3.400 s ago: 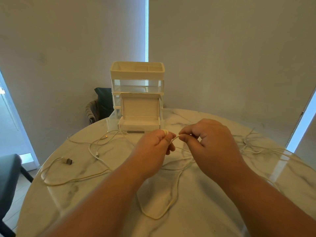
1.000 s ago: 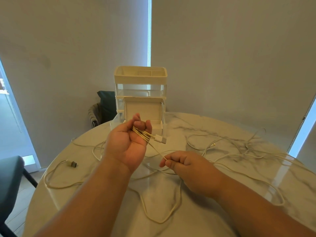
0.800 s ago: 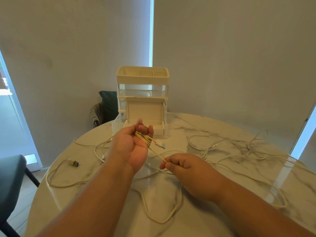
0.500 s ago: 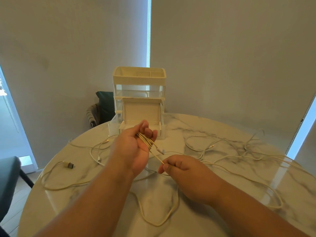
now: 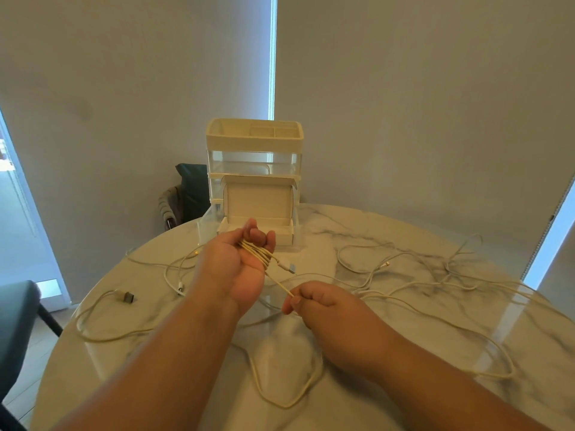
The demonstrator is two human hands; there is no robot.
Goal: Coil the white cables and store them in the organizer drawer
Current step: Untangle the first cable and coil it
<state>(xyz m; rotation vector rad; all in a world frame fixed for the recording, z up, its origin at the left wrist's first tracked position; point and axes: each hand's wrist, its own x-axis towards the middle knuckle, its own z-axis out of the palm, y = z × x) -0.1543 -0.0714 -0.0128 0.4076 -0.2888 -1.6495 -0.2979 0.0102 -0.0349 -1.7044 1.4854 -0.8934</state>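
One held cable (image 5: 259, 254), one organizer (image 5: 253, 141)

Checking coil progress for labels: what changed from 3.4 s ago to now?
The left hand turned palm-up and rose. The cable is now wound in several loops round its fingers, with the plug sticking out to the right. The right hand dropped toward the person, pinching the strand that feeds the coil. The organizer and the loose cables stayed put.
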